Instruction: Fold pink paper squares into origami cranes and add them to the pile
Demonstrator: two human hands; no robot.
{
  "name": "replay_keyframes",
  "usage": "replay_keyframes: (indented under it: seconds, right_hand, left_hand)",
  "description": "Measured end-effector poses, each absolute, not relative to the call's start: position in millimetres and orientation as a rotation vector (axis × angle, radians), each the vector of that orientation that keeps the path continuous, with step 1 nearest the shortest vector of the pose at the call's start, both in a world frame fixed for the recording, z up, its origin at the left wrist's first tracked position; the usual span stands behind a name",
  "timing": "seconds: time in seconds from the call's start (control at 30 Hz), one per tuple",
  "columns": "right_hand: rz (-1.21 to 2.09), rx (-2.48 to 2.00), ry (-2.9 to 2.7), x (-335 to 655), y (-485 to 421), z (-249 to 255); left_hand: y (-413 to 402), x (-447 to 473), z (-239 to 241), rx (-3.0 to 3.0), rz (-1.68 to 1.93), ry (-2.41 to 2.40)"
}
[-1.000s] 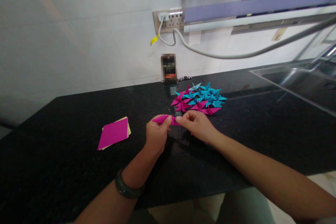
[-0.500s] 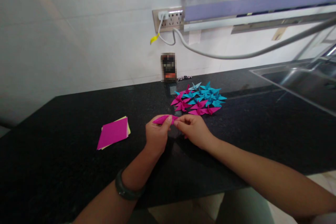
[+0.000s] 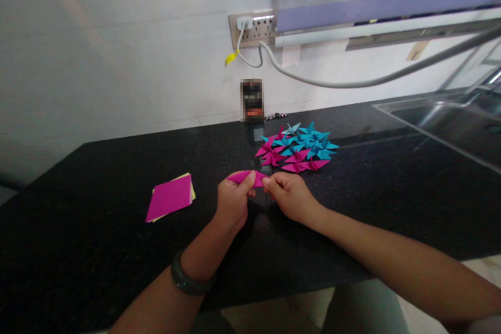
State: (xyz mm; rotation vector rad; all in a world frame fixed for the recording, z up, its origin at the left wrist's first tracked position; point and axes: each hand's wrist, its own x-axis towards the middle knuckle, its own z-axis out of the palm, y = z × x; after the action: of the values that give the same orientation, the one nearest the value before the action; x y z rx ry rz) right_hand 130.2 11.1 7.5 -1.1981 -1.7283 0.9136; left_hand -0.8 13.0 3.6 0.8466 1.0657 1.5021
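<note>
A narrow folded piece of magenta origami paper is held between both hands above the counter. My left hand is closed on it, thumb pressed along its top. At the paper's right end, my right hand pinches the tip between thumb and forefinger. Part of the paper is hidden behind my fingers. Just beyond my right hand sits a group of folded paper cranes, blue ones at the back right and magenta ones at the front and left. To the left lies a stack of square paper, magenta on top, yellow showing beneath.
The black countertop runs along a pale wall. A small dark box-like object, blurred out, leans near the wall beside a beaded string. A sink is at the right. A grey cable hangs from the socket panel.
My right hand has shifted slightly right, and more of the paper's right end shows between my hands. My left hand keeps its hold almost unmoved.
</note>
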Motion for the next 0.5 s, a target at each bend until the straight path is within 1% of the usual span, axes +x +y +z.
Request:
replay_keyframes:
  seconds: [0.13, 0.2, 0.33, 0.5]
  right_hand:
    - [0.827, -1.292, -1.617, 137, 20, 8]
    - [0.792, -1.256, -1.541, 140, 25, 8]
    - [1.002, -1.104, -1.656, 140, 29, 6]
    - [1.249, -1.141, -1.729, 135, 20, 6]
  left_hand:
    - [18, -6, 4, 0.759, 1.544, 1.095]
    - [18, -7, 3, 0.804, 1.468, 1.101]
    - [14, -6, 2, 0.919, 1.277, 1.065]
    - [13, -5, 6, 0.812, 1.308, 0.923]
